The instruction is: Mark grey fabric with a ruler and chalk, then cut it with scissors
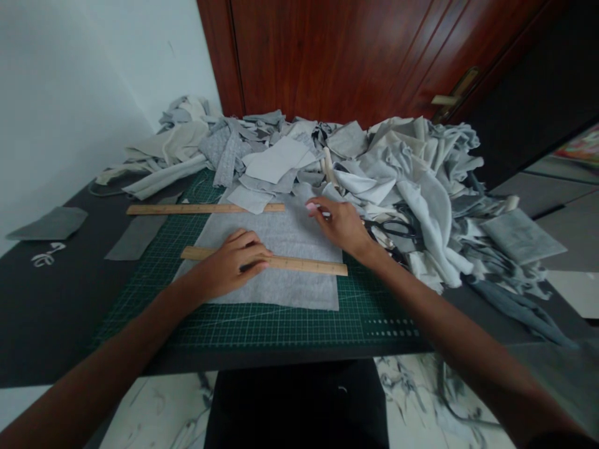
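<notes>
A piece of grey fabric [290,288] lies flat on a green cutting mat [281,327]. Across its lower part rests a wooden ruler [309,264]. My left hand [238,259] grips and presses this ruler near its middle, fingers on the far side and thumb on the near edge. Over the upper right of the fabric, my right hand [344,224] pinches a small pink piece of tailor's chalk [311,206] between thumb and fingers. Farther back lies a second wooden ruler [201,209], its right part under a light fabric scrap [253,198].
A heap of grey and cream fabric [393,162] fills the table's back and right side. Black-handled scissors [397,229] lie partly under it, right of my right hand. Cut grey pieces [138,238] lie at left. A brown door [327,56] stands behind.
</notes>
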A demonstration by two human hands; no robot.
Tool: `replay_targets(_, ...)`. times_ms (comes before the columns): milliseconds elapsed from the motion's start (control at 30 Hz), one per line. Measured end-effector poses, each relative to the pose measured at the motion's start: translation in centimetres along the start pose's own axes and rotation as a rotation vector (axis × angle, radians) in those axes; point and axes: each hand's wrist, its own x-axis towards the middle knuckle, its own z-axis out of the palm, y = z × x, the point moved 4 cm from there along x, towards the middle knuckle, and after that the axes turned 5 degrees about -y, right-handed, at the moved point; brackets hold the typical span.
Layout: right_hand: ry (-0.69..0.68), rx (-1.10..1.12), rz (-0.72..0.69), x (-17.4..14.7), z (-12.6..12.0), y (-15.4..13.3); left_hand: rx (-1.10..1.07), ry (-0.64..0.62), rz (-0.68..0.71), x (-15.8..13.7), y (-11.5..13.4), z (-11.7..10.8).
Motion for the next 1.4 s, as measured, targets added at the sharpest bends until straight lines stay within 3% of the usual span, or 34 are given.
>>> replay_targets(133,-0.03,0.271,-0.263,-3.3,1.3,-3.1,0.012,0.003,-0.003,0.1,0.0,0.4)
replay_targets(200,-0.007,0.362,-0.331,-4.4,2.0,-4.5,0.032,0.009,-0.018,0.1,-0.1,0.3)
replay_targets(367,-0.106,0.477,-0.293,-5.4,4.4,-5.8,0.083,0.011,-0.046,0.1,0.0,0.2)
replay_targets(567,-0.15,0.339,-0.353,-5.3,5.8,-5.9,0.088,0.032,-0.041,0.2,0.3,0.2)
replay_targets(867,-0.144,0.347,-0.326,-5.5,6.4,-5.7,0.026,0.003,-0.039,0.3,0.1,0.0)
replay_targets(1167,-0.034,0.354,-0.297,-5.2,6.6,-5.6,-0.021,-0.06,-0.013,0.1,-0.2,0.1)
replay_targets(1400,-0.082,0.465,-0.259,-5.2,6.8,-5.7,-0.004,-0.046,0.002,0.0,-0.7,0.4)
